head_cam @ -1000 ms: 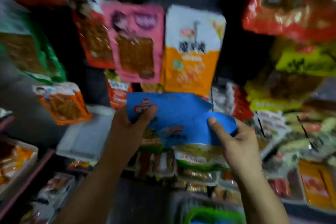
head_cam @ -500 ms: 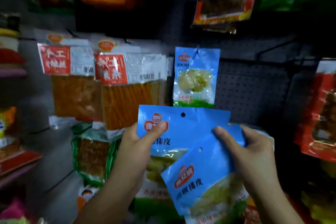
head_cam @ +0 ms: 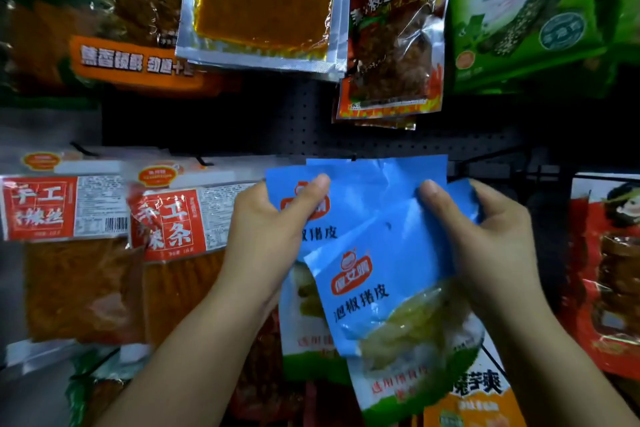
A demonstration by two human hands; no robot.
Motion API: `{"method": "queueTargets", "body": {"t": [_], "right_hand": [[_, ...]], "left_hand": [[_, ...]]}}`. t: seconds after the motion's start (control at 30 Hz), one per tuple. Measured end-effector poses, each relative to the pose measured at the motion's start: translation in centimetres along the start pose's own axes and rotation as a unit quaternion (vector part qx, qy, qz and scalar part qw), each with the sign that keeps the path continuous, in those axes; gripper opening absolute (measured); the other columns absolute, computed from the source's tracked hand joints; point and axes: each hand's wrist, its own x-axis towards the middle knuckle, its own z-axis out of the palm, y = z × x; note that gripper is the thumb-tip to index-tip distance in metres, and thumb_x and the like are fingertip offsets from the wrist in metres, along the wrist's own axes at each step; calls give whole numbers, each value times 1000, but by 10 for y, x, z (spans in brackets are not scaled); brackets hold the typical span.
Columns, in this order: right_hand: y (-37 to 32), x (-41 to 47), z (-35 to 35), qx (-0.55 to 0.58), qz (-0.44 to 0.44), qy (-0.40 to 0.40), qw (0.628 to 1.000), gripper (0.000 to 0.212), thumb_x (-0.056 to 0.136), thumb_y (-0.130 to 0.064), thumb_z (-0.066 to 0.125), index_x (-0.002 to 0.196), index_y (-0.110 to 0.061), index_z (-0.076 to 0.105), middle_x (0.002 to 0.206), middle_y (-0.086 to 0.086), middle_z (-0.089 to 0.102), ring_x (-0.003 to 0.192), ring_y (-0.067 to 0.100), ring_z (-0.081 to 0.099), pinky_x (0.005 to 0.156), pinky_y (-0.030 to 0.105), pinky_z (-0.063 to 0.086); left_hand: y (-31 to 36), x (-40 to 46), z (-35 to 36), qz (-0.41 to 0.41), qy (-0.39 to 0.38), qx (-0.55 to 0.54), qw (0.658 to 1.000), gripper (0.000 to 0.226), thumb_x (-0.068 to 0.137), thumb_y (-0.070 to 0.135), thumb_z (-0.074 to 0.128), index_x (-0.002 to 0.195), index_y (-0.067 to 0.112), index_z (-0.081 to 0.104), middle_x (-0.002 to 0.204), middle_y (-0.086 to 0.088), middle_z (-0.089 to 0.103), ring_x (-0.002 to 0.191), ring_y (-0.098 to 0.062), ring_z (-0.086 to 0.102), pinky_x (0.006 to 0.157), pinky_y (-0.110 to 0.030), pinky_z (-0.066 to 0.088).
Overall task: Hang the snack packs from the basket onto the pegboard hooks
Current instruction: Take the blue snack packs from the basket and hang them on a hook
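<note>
Close to the camera, the left hand pinches the top of one blue snack pack, and the right hand pinches a second blue pack in front. Both packs are held high, probably so their holes can slide onto a hook on the pegboard behind.

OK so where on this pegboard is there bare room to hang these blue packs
Bare pegboard shows in the dark band under the silver pack, above the blue packs, and further right under the green pack. The left side is crowded with the red-label packs.
</note>
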Motion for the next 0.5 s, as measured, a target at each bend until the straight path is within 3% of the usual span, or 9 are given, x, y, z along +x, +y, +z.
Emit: {"method": "queueTargets", "body": {"t": [0.1,0.2,0.5], "right_hand": [[-1,17,6,19,9,-7,1000,15,85,-34,69,80,-20,70,71,1,73,62,14,71,53,34,58],[3,30,10,19,30,-11,999,24,85,-33,69,79,-9,67,75,11,72,66,25,71,58,48,57],[26,44,20,4,42,-6,999,28,85,-33,68,76,-8,64,72,17,68,68,38,67,54,52,53]], "left_hand": [[8,18,7,26,8,-8,1000,23,83,18,69,61,27,71,71,3,74,66,-16,72,56,-28,58],[7,33,10,25,8,-1,1000,25,83,16,69,60,25,70,69,2,74,66,-16,72,57,-29,59],[-18,55,13,-18,11,24,1000,14,82,20,70,76,8,67,80,-12,74,69,-24,72,62,-39,60]]}}
